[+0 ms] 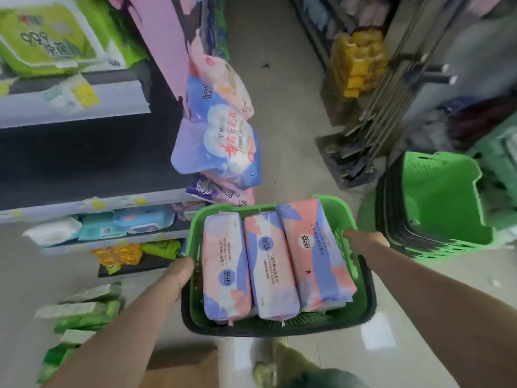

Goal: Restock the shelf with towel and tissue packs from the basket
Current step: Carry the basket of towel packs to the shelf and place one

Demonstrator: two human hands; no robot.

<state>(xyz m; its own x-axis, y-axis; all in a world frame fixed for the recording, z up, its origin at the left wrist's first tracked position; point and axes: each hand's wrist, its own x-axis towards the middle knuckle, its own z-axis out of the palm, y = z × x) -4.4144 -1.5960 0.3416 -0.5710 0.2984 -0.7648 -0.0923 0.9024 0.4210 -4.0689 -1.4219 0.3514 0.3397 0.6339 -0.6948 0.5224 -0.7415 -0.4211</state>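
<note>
I carry a green plastic basket (347, 315) in front of me over the floor. Three long pink, purple and white towel packs lie side by side in it: a left pack (225, 268), a middle pack (270, 266) and a right pack (314, 252). My left hand (181, 271) grips the basket's left rim. My right hand (363, 238) grips the right rim, its fingers hidden behind the wall. The shelf (75, 110) stands at the left, with a dark gap under its upper board.
Blue and pink packs (221, 138) hang off the shelf's end. Wet-wipe packs (103, 225) fill a lower shelf. Green packs (81, 312) lie on the floor at bottom left. A stack of green baskets (436, 203) stands at the right, a rack with rods (372, 113) behind it.
</note>
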